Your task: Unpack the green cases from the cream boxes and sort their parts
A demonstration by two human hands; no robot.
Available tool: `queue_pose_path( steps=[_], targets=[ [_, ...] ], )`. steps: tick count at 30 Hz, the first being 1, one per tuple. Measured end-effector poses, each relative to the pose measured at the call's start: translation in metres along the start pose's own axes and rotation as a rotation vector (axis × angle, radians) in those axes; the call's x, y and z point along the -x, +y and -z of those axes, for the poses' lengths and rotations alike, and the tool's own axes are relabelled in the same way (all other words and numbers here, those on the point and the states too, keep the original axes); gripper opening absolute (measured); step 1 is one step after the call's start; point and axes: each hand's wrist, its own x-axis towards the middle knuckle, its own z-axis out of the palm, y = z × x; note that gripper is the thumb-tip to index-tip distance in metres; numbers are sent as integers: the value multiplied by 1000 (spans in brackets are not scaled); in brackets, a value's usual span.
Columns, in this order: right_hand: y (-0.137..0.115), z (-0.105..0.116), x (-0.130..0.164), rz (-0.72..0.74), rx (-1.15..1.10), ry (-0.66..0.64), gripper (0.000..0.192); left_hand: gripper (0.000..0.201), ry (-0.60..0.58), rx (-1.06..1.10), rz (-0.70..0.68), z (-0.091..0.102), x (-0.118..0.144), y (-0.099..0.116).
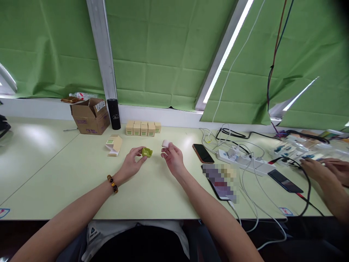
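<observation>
Green little plastic cap thing (147,152), kind of olive-lime, is pinched in the fingertips of the left hand (132,162), held just above the counter (68,171). It's squat, so there's not much of a long axis, but its wider side runs roughly left to right and the open or notched side looks turned up and toward the camera. Hard to be sure, it's tiny.

The right hand (172,159) is curled around a small pale pink-white piece (165,143), gripped at the fingertips, a bit higher and just right of the green one. The two pieces are near each other but not touching. There's a bead bracelet (112,183) on the left wrist.

Going out from there: an opened small beige carton (114,145) lies on its side left of the hands, with a row of matching little boxes (143,128) behind it, a black tumbler (113,114) and a brown cardboard box (90,116) back near the wall. To the right sits a phone (203,153) face up, then a white power strip (247,162) with a mess of cables. Another person's hands (324,168) rest at the far right edge of the counter.
</observation>
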Motion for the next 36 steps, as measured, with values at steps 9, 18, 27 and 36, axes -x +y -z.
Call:
queue_pose_path(
  steps=[9,18,27,36],
  targets=[
    [2,21,-21,193,366,86,46,46,37,106,74,2,-7,-2],
    [28,41,-33,634,1474,-101,21,46,69,133,60,2,-10,-1],
    [38,45,-33,599,1643,-201,24,46,64,129,51,2,-8,-2],
    [38,44,-32,598,1645,-208,37,48,46,142,42,2,-7,-2]
  ],
)
